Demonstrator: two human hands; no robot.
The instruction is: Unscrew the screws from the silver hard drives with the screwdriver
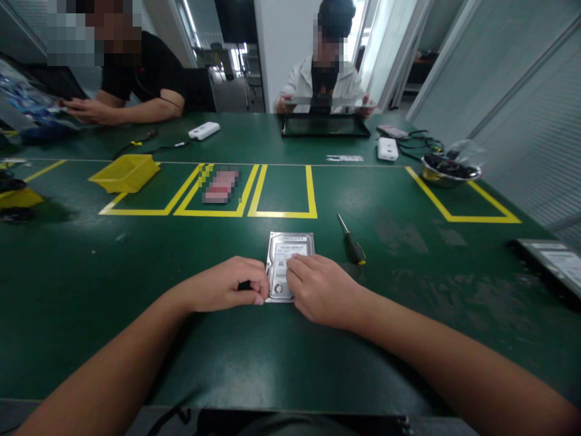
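Observation:
A silver hard drive (pixel 290 249) with a white label lies flat on the green table (pixel 181 266), right in front of me. My left hand (pixel 231 284) is curled at the drive's left edge, fingers closed around a small dark item, too small to identify. My right hand (pixel 318 287) rests on the drive's lower right part, fingertips on its label. A screwdriver (pixel 351 241) with a black and yellow handle lies on the table just right of the drive, untouched.
Yellow tape boxes (pixel 281 213) mark the table beyond the drive. A yellow bin (pixel 124 172) sits at the left, a metal bowl (pixel 449 169) at the right, another drive (pixel 551 260) at the right edge. Two people work across the table, one over a flat screen (pixel 324 126).

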